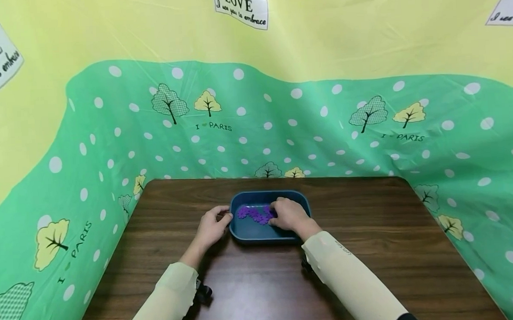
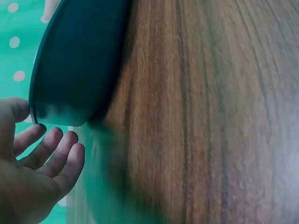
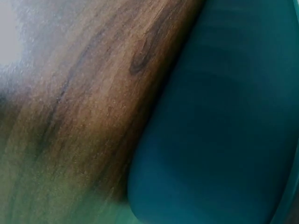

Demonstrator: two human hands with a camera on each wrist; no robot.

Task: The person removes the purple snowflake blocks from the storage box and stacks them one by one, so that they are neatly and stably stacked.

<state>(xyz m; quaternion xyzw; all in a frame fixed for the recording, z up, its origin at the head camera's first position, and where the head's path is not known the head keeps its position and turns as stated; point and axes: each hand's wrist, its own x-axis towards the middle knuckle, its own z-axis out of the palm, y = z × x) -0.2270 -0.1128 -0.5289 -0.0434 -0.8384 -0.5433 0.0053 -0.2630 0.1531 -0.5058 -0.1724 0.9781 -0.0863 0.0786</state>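
Note:
A dark blue plastic tray [image 1: 260, 239] with rounded corners sits on the wooden table. On its floor lies a cluster of small purple pieces [image 1: 254, 214], too small to make out in kind. At the tray's left end, my left hand [image 1: 211, 226] holds the rim between thumb and index finger; the left wrist view shows the other fingers [image 2: 70, 170] loosely bent below it. My right hand [image 1: 291, 215] reaches over the right side into the tray, thumb and fingers down at the purple pieces. Its fingertips are partly hidden, and the right wrist view shows only the tray's outer wall [image 3: 210, 140].
The dark wooden table [image 1: 372, 250] extends around the tray on all sides. Behind and beside it hangs a green and yellow printed cloth [image 1: 246, 122]. A small black device [image 1: 203, 293] is strapped to the left wrist.

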